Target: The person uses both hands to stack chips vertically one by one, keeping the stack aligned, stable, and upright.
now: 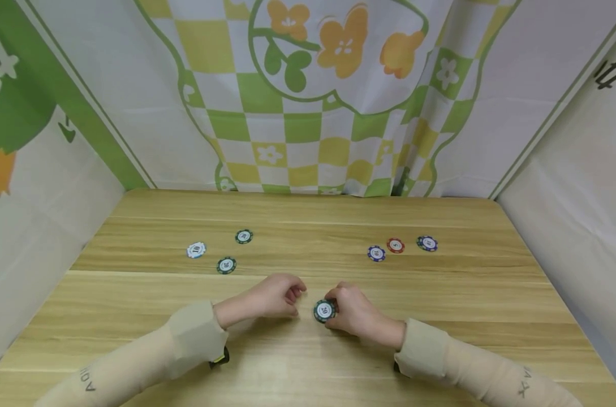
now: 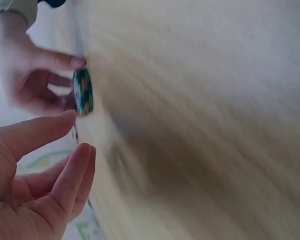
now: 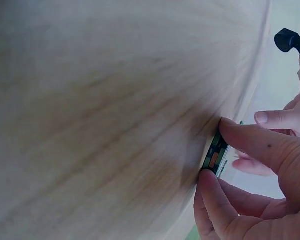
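Pinching a green-and-black poker chip (image 1: 324, 310) marked 20 by its rim, the right hand (image 1: 356, 312) is at the chip's 3 o'clock, its grip closed to the chip's width, thumb on one edge and fingertips on the opposite one. The right wrist view shows the round piece edge-on, its side patterned with green, dark and orange blocks; whether more than one chip is stacked there, or touches the wood, I cannot tell. Between 9 and 10 o'clock, just beside it, the left hand (image 1: 274, 296) has its grip partly open, the fingers loosely bent and the thumb apart from them.

Farther out, near 10 o'clock, lie a white chip (image 1: 196, 250) marked 10, a near green chip (image 1: 227, 265) and a far green chip (image 1: 244, 236), all flat discs with block-patterned rims. Between 1 and 2 o'clock is a purple-blue chip (image 1: 376, 253); near 2 o'clock are a red chip (image 1: 395, 245) marked 5 and a dark-blue chip (image 1: 427, 243). The worktop (image 1: 308, 362) is pale, wood-grained and banded like planks. Beyond its 12 o'clock edge hangs a rippled fabric curtain (image 1: 302, 124) with green and yellow checks and orange flowers. Both sleeves (image 1: 134, 353) are beige cloth.
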`<state>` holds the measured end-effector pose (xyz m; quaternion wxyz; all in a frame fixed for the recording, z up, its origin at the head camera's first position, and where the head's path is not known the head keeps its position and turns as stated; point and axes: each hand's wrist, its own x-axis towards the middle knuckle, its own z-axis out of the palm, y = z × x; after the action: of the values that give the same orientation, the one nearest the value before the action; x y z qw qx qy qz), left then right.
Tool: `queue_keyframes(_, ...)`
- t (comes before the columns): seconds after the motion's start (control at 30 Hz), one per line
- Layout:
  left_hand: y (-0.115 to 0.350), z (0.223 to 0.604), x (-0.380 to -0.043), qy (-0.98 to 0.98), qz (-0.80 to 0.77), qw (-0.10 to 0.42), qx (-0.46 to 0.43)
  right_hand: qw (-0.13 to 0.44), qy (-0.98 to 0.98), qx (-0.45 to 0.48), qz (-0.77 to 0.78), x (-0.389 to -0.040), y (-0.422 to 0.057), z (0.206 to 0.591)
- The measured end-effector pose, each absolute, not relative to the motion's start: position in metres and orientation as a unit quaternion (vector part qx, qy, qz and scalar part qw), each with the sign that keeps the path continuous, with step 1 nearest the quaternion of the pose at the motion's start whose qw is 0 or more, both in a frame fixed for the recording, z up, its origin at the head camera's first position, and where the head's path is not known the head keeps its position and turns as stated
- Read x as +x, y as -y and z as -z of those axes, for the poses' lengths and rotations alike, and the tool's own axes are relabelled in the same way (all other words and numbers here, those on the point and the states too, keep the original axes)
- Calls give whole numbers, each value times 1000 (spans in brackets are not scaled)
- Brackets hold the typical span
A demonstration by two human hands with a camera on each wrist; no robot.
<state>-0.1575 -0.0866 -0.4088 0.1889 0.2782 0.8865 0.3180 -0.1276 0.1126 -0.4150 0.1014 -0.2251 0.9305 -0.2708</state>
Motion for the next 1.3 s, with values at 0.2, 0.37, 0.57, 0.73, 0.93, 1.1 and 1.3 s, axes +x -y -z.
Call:
queue_keyframes(0.2, 109, 402, -161, -900, -299, 155, 276, 99, -927, -224, 282, -128, -113, 417)
queue_keyframes(0.37, 126, 395, -166, -908, -289, 135, 271, 95, -924, -230, 290, -127, -114, 417)
queue_keyframes(0.57, 142, 386, -174, -918, -278, 96, 264, 91, -925, -233, 287, -127, -114, 417)
queue_keyframes(0.73, 156, 386, -182, -927, -231, 58, 290, 89, -925, -230, 290, -127, -114, 418)
queue_keyframes(0.93, 169, 386, -186, -940, -173, 63, 286, 87, -927, -226, 288, -127, -114, 418)
queue_keyframes(1.1, 179, 387, -186, -951, -135, 56, 272, 90, -928, -226, 282, -126, -114, 417)
queue_keyframes(1.3, 191, 393, -191, -953, -111, 50, 277, 77, -924, -236, 290, -126, -114, 417)
